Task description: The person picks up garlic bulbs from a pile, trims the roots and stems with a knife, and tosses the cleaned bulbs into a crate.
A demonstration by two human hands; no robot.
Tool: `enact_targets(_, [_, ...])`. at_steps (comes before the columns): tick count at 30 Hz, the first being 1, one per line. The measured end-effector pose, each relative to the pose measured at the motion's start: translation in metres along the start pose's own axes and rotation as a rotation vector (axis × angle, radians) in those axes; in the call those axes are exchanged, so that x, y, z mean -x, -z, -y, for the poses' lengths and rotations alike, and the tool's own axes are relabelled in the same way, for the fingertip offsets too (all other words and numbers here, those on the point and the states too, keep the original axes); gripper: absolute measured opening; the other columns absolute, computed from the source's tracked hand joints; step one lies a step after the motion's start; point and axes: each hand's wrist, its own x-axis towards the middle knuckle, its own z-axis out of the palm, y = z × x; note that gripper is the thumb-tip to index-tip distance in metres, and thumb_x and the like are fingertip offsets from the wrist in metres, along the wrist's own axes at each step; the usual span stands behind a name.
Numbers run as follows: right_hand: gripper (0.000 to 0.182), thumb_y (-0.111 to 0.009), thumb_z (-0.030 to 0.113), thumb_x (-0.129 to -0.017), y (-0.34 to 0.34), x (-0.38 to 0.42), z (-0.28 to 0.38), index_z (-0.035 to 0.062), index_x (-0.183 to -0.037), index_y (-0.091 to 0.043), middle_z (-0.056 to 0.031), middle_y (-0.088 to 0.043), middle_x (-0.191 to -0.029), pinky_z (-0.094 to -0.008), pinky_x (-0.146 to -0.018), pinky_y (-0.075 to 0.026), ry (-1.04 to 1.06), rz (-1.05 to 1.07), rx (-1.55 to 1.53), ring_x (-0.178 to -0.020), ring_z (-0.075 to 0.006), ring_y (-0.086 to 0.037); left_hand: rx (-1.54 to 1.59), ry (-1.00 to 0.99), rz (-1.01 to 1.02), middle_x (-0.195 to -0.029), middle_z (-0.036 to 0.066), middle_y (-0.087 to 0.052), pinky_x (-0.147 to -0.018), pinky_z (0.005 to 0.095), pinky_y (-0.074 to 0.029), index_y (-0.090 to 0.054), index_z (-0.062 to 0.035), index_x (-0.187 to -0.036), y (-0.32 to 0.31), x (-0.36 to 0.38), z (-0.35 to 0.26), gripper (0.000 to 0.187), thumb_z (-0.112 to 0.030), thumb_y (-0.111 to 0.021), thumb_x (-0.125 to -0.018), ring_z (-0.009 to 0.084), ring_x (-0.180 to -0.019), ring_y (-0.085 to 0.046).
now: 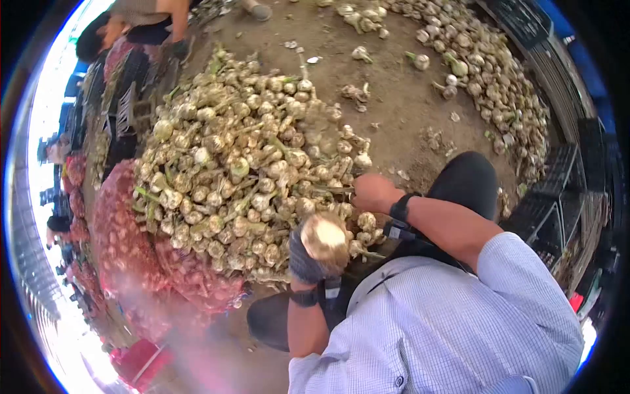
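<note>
My left hand [305, 257], in a dark grey glove, is closed around a garlic bulb [326, 240] held up close to the camera. A pale, bare patch shows on top of this bulb, and its edges are blurred. My right hand [375, 192], without a glove, is curled into a fist at the right edge of a large garlic heap [243, 151]. Whatever lies inside those fingers is hidden. Loose bulbs with stems and dirt on them lie just beside both hands.
Red mesh sacks [131, 230] full of bulbs lean at the left. Another garlic pile [482, 79] runs along the right, beside black crates [548, 210]. A co-worker [141, 20] bends at the upper left. A pink-red container [141, 361] sits lower left.
</note>
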Motion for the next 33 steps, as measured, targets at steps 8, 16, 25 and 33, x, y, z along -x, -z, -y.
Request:
enact_targets(8, [0.035, -0.059, 0.030, -0.080, -0.007, -0.015, 0.001, -0.0046, -0.080, -0.065, -0.0255, -0.062, -0.074, -0.0495, -0.068, -0.048, 0.064, -0.183, -0.261, -0.072, -0.0407, -0.061, 0.479, 0.117, -0.202, -0.105, 0.005, -0.059, -0.068, 0.0231, -0.049, -0.053, -0.0028, -0.119, -0.002, -0.046, 0.043, 0.039, -0.028, -0.062, -0.090, 0.0108, -0.087, -0.058])
enact_targets(16, [0.042, -0.060, 0.033, -0.080, -0.006, -0.010, -0.007, -0.0072, -0.068, -0.061, -0.0240, -0.059, -0.065, -0.0480, -0.059, -0.046, 0.120, -0.294, -0.130, -0.058, -0.0378, -0.057, -0.774, 0.030, 0.027, -0.144, 0.014, -0.040, -0.105, 0.0385, -0.041, -0.047, -0.0121, -0.136, 0.035, -0.100, 0.010, 0.062, -0.016, -0.073, -0.079, 0.0289, -0.127, -0.044])
enact_targets(25, [0.036, -0.059, 0.034, -0.083, 0.005, 0.008, 0.019, -0.0019, -0.078, -0.064, -0.0089, -0.061, -0.065, -0.0393, -0.056, -0.046, 0.053, 0.073, -0.825, -0.058, -0.0205, -0.057, -1.678, 0.577, 0.432, -0.152, 0.006, -0.030, -0.112, 0.0484, -0.026, -0.042, -0.0167, -0.140, 0.144, -0.054, 0.117, 0.050, -0.024, -0.052, -0.092, 0.0278, -0.138, -0.030])
enact_targets(33, [0.026, -0.054, 0.022, -0.086, 0.015, 0.024, 0.026, 0.0023, -0.068, -0.057, -0.0059, -0.055, -0.061, -0.0279, -0.045, -0.040, -0.011, 0.443, -1.362, -0.049, -0.0131, -0.048, -1.472, 0.451, 0.271, -0.134, 0.012, -0.053, -0.105, 0.0459, -0.036, -0.060, -0.0094, -0.121, 0.153, -0.063, 0.105, 0.042, -0.032, -0.063, -0.085, 0.0293, -0.127, -0.045])
